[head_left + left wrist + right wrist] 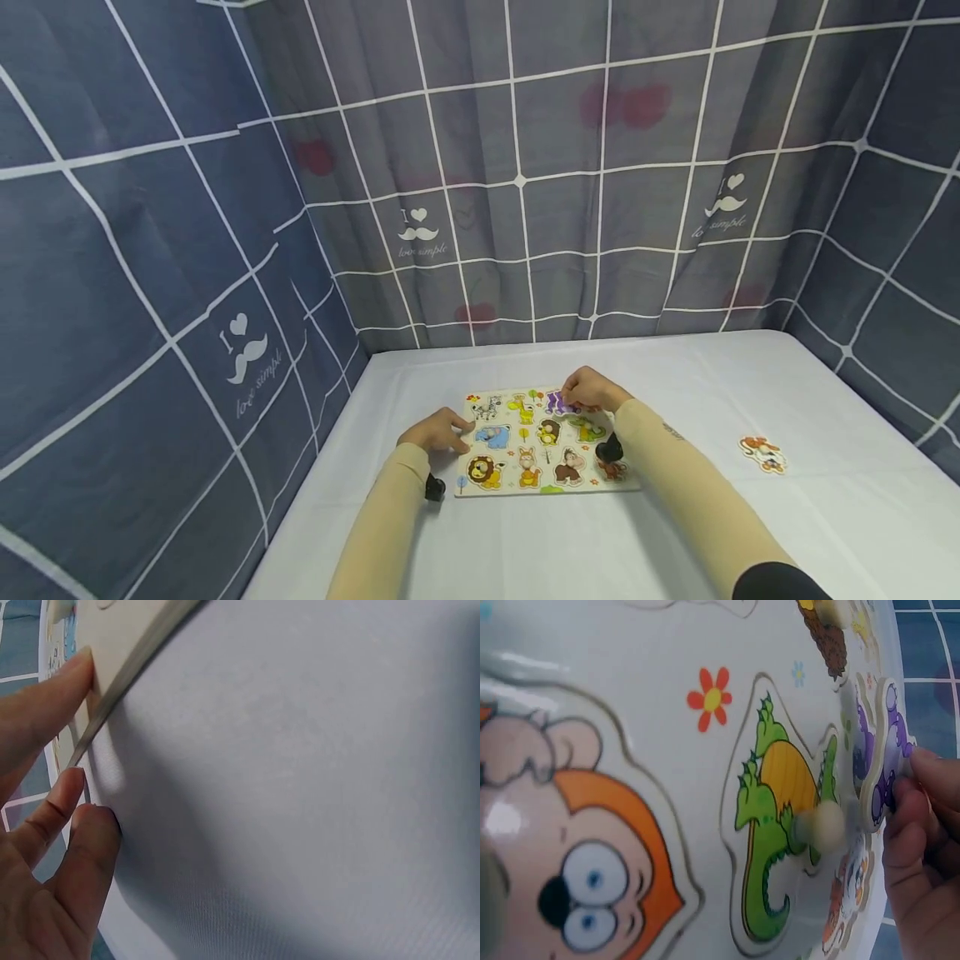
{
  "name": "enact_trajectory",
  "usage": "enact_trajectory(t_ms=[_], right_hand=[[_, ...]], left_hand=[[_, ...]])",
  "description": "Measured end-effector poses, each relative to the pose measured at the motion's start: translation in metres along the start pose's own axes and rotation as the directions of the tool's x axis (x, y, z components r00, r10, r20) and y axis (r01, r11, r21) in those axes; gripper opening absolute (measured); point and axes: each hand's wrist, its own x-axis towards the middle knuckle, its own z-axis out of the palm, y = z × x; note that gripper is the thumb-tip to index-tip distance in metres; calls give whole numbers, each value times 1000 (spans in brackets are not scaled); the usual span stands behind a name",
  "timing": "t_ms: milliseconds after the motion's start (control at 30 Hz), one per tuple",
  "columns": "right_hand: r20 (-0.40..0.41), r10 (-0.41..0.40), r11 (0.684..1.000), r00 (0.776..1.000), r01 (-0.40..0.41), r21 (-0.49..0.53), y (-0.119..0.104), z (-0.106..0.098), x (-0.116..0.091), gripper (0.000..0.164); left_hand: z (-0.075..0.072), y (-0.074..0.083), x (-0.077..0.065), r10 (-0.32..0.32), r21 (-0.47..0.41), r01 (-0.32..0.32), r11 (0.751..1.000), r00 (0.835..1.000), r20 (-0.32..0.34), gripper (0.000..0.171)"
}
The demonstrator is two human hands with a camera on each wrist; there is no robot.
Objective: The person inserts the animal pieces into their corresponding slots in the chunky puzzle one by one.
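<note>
A wooden animal puzzle board [513, 454] lies on the white table. My left hand [437, 432] rests at the board's left edge. One digit lies on the top face while other fingertips [94, 817] stay beside the edge, as the left wrist view shows. At the far right part of the board, my right hand [592, 389] pinches a purple animal puzzle piece [889, 754]. The piece stands tilted against the board, with purple print showing behind it. Nearer the right wrist camera are a crocodile piece [761, 847] with a round knob and a monkey piece [592, 847].
A loose orange-and-white animal piece [763, 455] lies on the table [847, 500], right of the board. Other pieces on the board include a lion [484, 472], a blue elephant [492, 437] and a giraffe [522, 408]. Grey checked curtains [562, 208] surround the table's back and sides.
</note>
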Motion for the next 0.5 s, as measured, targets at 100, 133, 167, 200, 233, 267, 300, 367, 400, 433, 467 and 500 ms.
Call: enact_trajectory(t_ms=[100,133,167,200,233,267,300,367,400,433,467,500], right_hand=[[-4,-5,1000,1000,5,17,1,2,5,11],[-8,-8,1000,1000,8,24,2,3,7,11],[-14,-12,1000,1000,12,26,3,5,9,11],[-22,-13,1000,1000,14,25,4,6,12,10],[-27,-18,1000,999,18,25,4,7,14,11],[-35,-19,1000,999,20,22,5,8,16,11],[-42,-17,1000,999,18,18,5,9,18,11],[-59,-6,1000,998,6,0,6,10,20,10],[-67,5,1000,998,-5,-2,6,11,21,9],[-74,7,1000,997,-8,-9,6,12,21,9],[-81,13,1000,997,-14,-14,6,13,22,8],[-86,15,1000,996,-17,-19,6,14,22,7]], left_hand=[[0,0,-1,-6,13,6,1000,1000,-1,54],[0,-1,-1,-9,15,9,1000,1000,0,54],[0,-1,-1,-13,16,13,1000,1000,-1,54],[0,-1,-1,-14,17,14,1000,1000,-2,55],[0,-1,-1,-11,16,11,1000,1000,-3,54],[-1,-1,-2,-9,11,9,1000,1000,-3,54],[-1,0,-2,-4,9,4,1000,1000,-3,53],[-1,1,-4,1,6,-1,1000,1000,-5,53],[-1,1,-4,6,6,-6,1000,1000,-5,52],[-2,1,-5,14,8,-14,1000,1000,-5,52],[-1,2,-6,14,9,-14,1000,1000,-6,52],[-1,1,-6,17,14,-17,1000,1000,-6,52]])
